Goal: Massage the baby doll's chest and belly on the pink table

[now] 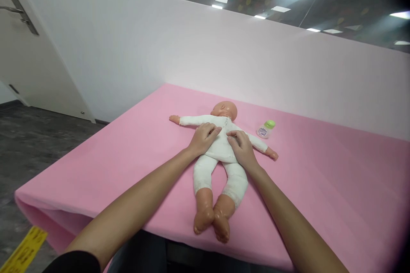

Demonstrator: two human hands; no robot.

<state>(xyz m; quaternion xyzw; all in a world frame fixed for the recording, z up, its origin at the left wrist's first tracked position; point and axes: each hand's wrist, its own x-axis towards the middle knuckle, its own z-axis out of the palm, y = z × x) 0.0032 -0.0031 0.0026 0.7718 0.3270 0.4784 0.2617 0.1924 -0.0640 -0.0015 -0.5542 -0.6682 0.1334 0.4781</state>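
The doll (221,145) lies face-up under both hands; left hand (202,138) and right hand (242,148) rest loosely spread fingers on its chest; a small bottle (265,129) lies beyond the right fingertips.

A baby doll (221,153) lies on its back on the table (320,187), head away from the person, feet near the front edge. The left hand (202,138) and right hand (241,148) rest side by side on its chest. A small bottle (265,129) lies right of the doll's head, near its outstretched arm. A partition wall (256,68) stands behind the table.
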